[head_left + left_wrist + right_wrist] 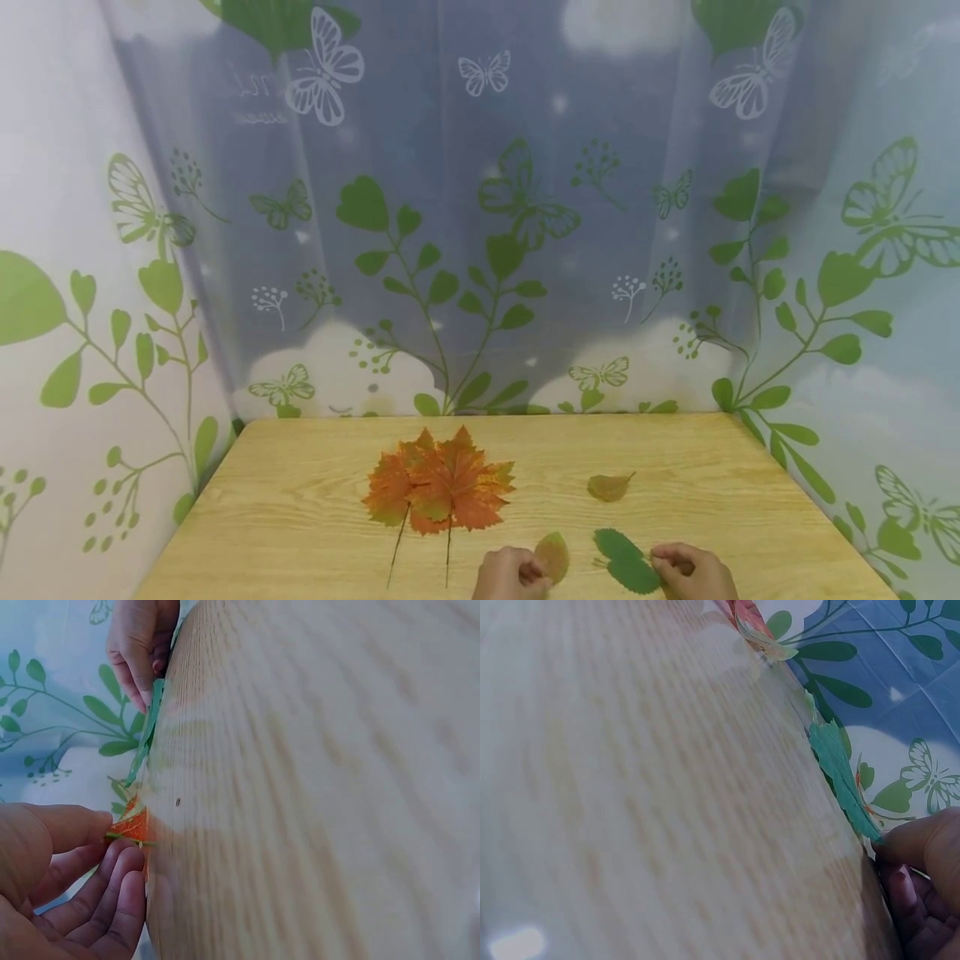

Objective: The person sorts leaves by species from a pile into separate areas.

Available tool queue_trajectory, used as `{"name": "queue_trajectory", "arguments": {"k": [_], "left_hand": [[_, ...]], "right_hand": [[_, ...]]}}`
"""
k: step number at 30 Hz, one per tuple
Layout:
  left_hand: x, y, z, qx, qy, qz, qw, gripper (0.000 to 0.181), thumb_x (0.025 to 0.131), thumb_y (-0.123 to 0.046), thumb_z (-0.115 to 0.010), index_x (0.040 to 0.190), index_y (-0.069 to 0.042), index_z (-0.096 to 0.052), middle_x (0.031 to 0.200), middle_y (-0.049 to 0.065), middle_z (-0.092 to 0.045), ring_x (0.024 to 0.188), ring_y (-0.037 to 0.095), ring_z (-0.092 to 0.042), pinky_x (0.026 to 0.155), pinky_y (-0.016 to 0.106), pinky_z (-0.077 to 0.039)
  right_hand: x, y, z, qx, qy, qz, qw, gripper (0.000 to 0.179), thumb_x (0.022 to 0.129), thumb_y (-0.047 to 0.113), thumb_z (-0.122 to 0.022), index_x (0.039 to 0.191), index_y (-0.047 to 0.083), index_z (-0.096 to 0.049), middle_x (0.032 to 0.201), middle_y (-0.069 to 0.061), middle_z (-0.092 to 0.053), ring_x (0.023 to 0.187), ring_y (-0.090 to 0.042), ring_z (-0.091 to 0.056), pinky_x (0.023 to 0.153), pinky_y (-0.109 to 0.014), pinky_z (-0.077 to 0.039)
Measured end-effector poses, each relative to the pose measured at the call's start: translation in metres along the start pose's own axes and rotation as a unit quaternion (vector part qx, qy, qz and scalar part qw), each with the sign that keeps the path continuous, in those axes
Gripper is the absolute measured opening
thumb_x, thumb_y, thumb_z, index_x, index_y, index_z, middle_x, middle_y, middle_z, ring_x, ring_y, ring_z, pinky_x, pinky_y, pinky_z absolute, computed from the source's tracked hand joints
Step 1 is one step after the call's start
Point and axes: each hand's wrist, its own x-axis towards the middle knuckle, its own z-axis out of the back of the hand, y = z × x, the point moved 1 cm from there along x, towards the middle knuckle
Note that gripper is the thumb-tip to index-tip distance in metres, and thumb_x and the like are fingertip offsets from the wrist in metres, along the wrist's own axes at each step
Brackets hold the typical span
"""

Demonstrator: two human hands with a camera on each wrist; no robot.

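Note:
Near the table's front edge my left hand pinches a small yellow-green and orange leaf by its edge or stem. In the left wrist view, the left thumb and index finger meet at that leaf, the other fingers bent below. My right hand pinches the right end of the green leaves, which look like two overlapping serrated leaves low over the table. In the right wrist view, thumb and fingertip hold the green tip at the table's edge. The leaves' undersides are hidden.
Orange maple leaves with dark thin stems lie overlapped on the wooden table, left of the hands. A small brownish-yellow leaf lies behind the green ones. A curtain printed with plants and butterflies hangs around the table.

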Motion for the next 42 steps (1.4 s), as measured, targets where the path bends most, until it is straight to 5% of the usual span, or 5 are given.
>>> {"name": "queue_trajectory", "arguments": {"k": [19, 28, 34, 38, 42], "left_hand": [[0.000, 0.005, 0.004, 0.006, -0.015, 0.009, 0.9998, 0.008, 0.079, -0.006, -0.072, 0.071, -0.007, -0.071, 0.063, 0.000, -0.064, 0.056, 0.012, -0.059, 0.052, 0.029, -0.050], [-0.002, 0.001, -0.002, 0.006, -0.019, 0.004, 0.9998, 0.007, 0.079, -0.005, -0.072, 0.072, -0.006, -0.072, 0.062, -0.004, -0.063, 0.054, 0.009, -0.057, 0.050, 0.026, -0.048], [-0.002, -0.001, -0.007, 0.005, -0.018, 0.013, 0.9997, 0.007, 0.079, -0.006, -0.071, 0.072, -0.007, -0.072, 0.062, -0.004, -0.062, 0.054, 0.010, -0.056, 0.050, 0.027, -0.047], [-0.003, 0.001, -0.003, 0.004, -0.028, 0.005, 0.9996, 0.007, 0.077, -0.004, -0.070, 0.072, -0.008, -0.072, 0.062, -0.004, -0.062, 0.054, 0.009, -0.056, 0.050, 0.026, -0.047], [-0.004, 0.004, 0.000, 0.001, -0.036, 0.000, 0.9993, 0.007, 0.077, -0.003, -0.070, 0.071, -0.008, -0.072, 0.061, -0.005, -0.062, 0.054, 0.009, -0.056, 0.050, 0.026, -0.047]], "right_hand": [[0.000, 0.004, -0.004, 0.017, 0.014, -0.032, 0.9992, 0.029, 0.081, 0.030, -0.076, 0.098, 0.005, -0.075, 0.085, -0.001, -0.071, 0.072, -0.010, -0.060, 0.062, -0.026, -0.046], [0.002, 0.002, 0.016, 0.091, 0.032, -0.002, 0.9953, 0.043, 0.087, 0.029, -0.070, 0.114, -0.005, -0.065, 0.096, -0.009, -0.070, 0.083, -0.019, -0.066, 0.067, -0.029, -0.054], [0.020, 0.011, 0.036, 0.064, 0.018, 0.023, 0.9975, 0.048, 0.090, 0.033, -0.067, 0.123, -0.002, -0.061, 0.112, -0.015, -0.067, 0.089, -0.016, -0.066, 0.073, -0.030, -0.055], [0.040, 0.022, 0.038, 0.065, 0.007, 0.059, 0.9962, 0.050, 0.092, 0.032, -0.064, 0.126, -0.003, -0.058, 0.121, -0.020, -0.062, 0.100, -0.025, -0.065, 0.078, -0.030, -0.055], [0.059, 0.029, 0.036, 0.086, 0.030, 0.049, 0.9946, 0.054, 0.095, 0.031, -0.061, 0.133, -0.006, -0.051, 0.132, -0.025, -0.053, 0.113, -0.035, -0.058, 0.084, -0.033, -0.054]]}}
